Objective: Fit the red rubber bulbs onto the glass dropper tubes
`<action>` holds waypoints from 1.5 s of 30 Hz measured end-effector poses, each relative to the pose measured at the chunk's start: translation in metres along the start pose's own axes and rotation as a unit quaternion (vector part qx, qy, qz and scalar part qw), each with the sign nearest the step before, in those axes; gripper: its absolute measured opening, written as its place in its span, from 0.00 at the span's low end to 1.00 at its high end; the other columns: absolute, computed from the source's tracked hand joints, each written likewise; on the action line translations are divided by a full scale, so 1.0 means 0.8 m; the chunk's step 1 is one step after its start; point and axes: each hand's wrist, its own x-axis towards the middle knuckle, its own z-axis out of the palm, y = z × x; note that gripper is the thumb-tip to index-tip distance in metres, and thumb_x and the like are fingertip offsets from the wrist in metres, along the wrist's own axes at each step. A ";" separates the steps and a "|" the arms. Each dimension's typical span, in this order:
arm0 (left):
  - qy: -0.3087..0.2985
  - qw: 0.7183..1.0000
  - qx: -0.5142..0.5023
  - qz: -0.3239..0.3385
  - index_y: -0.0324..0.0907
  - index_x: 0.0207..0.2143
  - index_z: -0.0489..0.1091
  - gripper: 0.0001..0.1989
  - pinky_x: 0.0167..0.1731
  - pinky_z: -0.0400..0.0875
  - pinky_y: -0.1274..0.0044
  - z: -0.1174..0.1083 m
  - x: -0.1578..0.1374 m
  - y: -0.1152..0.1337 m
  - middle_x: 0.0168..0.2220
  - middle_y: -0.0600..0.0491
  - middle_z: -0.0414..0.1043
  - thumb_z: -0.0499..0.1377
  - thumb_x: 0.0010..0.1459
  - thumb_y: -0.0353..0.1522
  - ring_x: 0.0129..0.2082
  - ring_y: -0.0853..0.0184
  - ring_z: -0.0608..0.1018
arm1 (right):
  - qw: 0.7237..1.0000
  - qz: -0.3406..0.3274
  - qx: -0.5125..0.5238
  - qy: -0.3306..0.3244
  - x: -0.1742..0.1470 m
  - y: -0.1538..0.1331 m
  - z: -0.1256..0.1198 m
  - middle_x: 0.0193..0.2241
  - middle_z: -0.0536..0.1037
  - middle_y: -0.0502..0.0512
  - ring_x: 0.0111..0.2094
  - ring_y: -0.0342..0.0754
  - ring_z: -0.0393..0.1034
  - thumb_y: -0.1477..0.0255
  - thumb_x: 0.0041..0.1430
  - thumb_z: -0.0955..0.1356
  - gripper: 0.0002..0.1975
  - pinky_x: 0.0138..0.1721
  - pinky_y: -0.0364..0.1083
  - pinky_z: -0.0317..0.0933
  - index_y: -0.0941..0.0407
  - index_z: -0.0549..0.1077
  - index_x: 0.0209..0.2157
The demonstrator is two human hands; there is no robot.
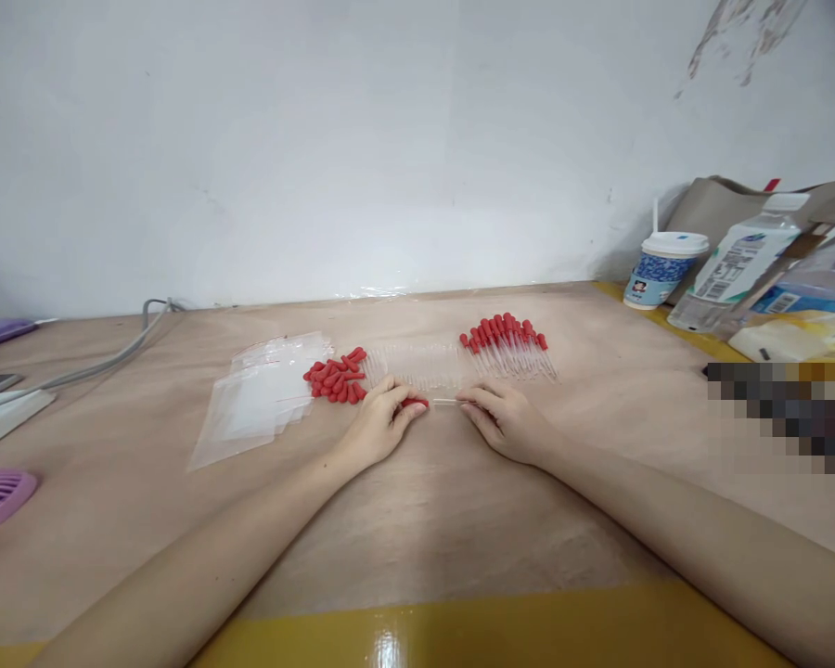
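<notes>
Between its thumb and fingers my left hand [381,422] pinches a red rubber dropper bulb [416,403]. Facing it, my right hand [505,422] is closed on a thin clear glass dropper tube [445,402], whose end points at the bulb with a small gap between them. A heap of loose red bulbs [335,378] lies just left of my left hand. Behind both hands runs a row of bare clear tubes [414,365]. Beyond my right hand lies a pile of droppers with red bulbs fitted [507,345].
Clear zip bags [261,394] lie fanned out at left. A grey cable [111,357] and a pink slotted object [0,501] are farther left. At the back right stand a paper cup [662,269] with a straw, a plastic bottle [738,264] and a grey-brown bag [710,209].
</notes>
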 end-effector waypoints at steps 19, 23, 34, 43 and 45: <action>-0.056 0.987 -0.152 -0.012 0.38 0.34 0.70 0.08 0.25 0.68 0.81 0.004 -0.004 0.004 0.25 0.55 0.69 0.53 0.57 0.33 0.22 0.73 0.72 | 0.998 -0.018 0.052 -0.024 0.002 0.003 -0.002 0.28 0.70 0.53 0.29 0.43 0.64 0.72 0.61 0.59 0.12 0.30 0.42 0.59 0.56 0.72 0.36; -0.068 0.989 -0.131 -0.006 0.39 0.34 0.71 0.09 0.24 0.68 0.81 0.005 -0.005 0.003 0.25 0.55 0.71 0.53 0.57 0.33 0.21 0.73 0.72 | 0.997 -0.027 0.046 -0.046 0.004 0.010 -0.001 0.28 0.70 0.53 0.29 0.43 0.64 0.73 0.61 0.59 0.12 0.30 0.41 0.58 0.56 0.73 0.36; -0.015 0.997 -0.009 0.070 0.41 0.35 0.73 0.08 0.32 0.69 0.77 0.004 -0.005 0.002 0.31 0.52 0.76 0.55 0.57 0.33 0.31 0.68 0.76 | 0.992 -0.025 -0.109 -0.055 -0.004 -0.002 -0.002 0.29 0.71 0.53 0.25 0.41 0.61 0.75 0.59 0.59 0.11 0.24 0.41 0.48 0.55 0.73 0.33; 0.002 0.995 -0.020 0.097 0.42 0.33 0.73 0.07 0.34 0.71 0.78 0.003 -0.009 0.002 0.32 0.52 0.77 0.56 0.56 0.32 0.31 0.68 0.78 | 0.995 0.003 0.018 -0.100 0.005 0.001 -0.004 0.23 0.69 0.51 0.25 0.42 0.61 0.71 0.61 0.59 0.13 0.27 0.41 0.52 0.57 0.69 0.26; 0.002 0.994 -0.031 0.104 0.42 0.33 0.73 0.07 0.33 0.71 0.78 0.002 -0.009 0.003 0.32 0.52 0.77 0.56 0.56 0.32 0.31 0.68 0.78 | 0.990 0.016 0.065 -0.123 0.007 0.001 -0.006 0.21 0.68 0.49 0.23 0.41 0.60 0.70 0.61 0.58 0.14 0.26 0.40 0.53 0.57 0.67 0.24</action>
